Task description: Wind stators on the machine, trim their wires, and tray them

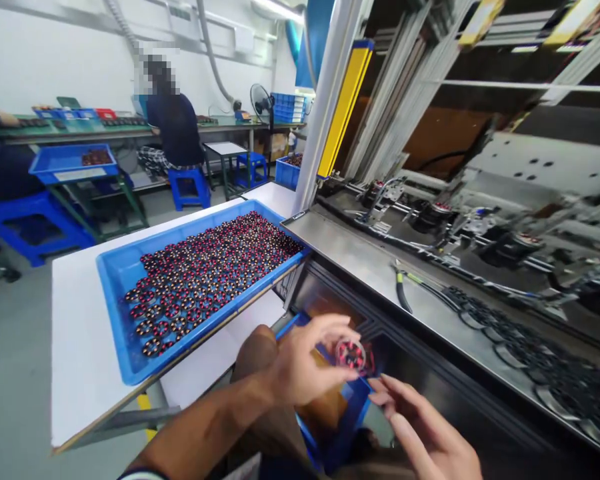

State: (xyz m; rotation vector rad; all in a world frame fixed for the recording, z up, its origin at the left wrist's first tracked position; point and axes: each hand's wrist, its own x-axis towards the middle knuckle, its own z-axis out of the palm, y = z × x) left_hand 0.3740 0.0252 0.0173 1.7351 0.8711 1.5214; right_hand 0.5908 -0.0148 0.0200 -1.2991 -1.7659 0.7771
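The left hand (307, 360) grips 1 ring-shaped stator (351, 354) with red windings between thumb and fingers, above a blue container (327, 451) by the knees; the right hand (425, 430) is just beside it, loosely curled, thumb and fingertips apart, no part visible in it. The stator is judged light and stiff, its windings liable to scuffing; hold is best taken on the outer rim. Similar stators (220, 267) lie in the blue tray (127, 270).
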